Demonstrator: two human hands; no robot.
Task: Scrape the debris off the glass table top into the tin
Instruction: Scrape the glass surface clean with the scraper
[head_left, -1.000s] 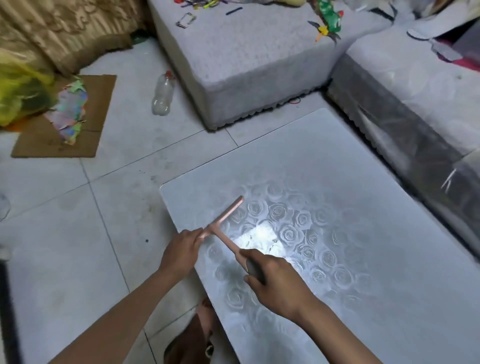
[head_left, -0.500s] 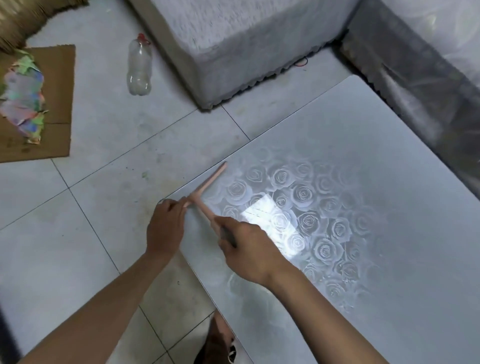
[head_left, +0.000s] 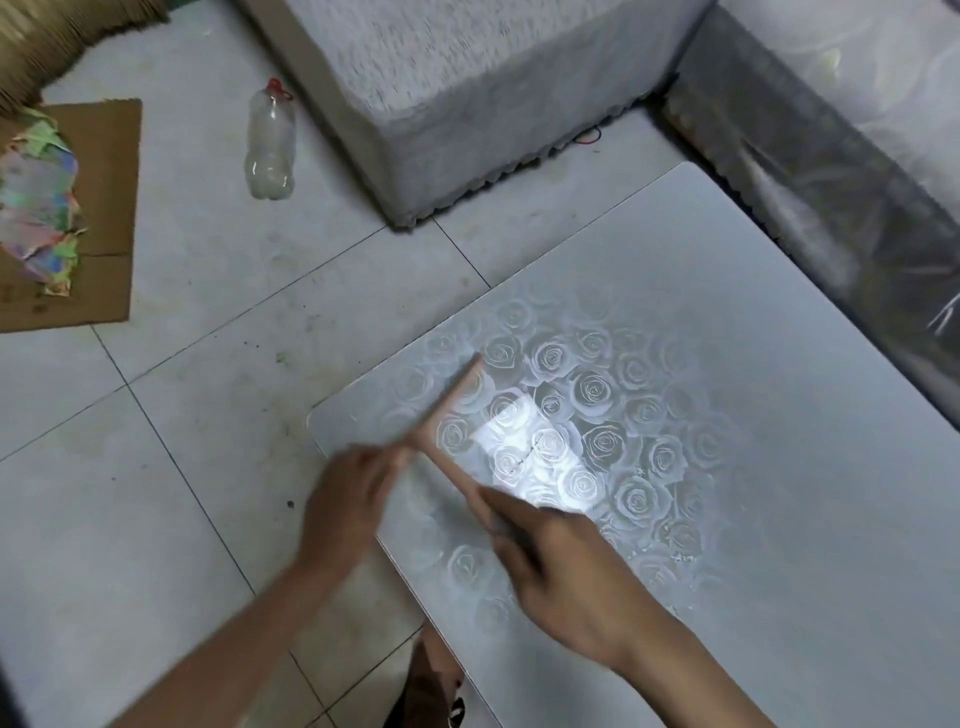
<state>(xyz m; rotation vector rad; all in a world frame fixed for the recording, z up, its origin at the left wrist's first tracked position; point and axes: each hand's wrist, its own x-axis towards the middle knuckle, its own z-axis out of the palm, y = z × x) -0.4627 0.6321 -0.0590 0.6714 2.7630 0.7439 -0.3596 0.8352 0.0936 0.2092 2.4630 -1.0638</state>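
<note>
pale floor tiles (head_left: 156, 519) run round a rose-patterned glass desk (head_left: 789, 571), and all the work sits just inside its rounded corner (head_left: 319, 418). a pink t-shaped scraper (head_left: 447, 410) has its blade on the glass close to that corner. the right hand (head_left: 561, 577) grasps the handle with the forefinger laid along it. the left hand (head_left: 345, 501) has its fingers (head_left: 387, 467) closed on the blade end nearest the corner, as far as the blur lets me see.

over the last second the tool has barely left that corner patch. half a second ago the blade lay almost on the edge; now it sits a touch further in, over the roses. both hands were sharp then and are smeared now, so i'd say they are mid-stroke, working short passes rather than one long sweep.

a few pale flecks (head_left: 675, 558) lie on the glass well away from the corner, past the right hand, so the debris is not yet off the desk. i can't see the tin anywhere. a brown shape (head_left: 431, 670) shows under the desk edge, on the person's side of the corner, too dim to name. by my reckoning the tin has to be at that edge before anything gets pushed over.
</note>
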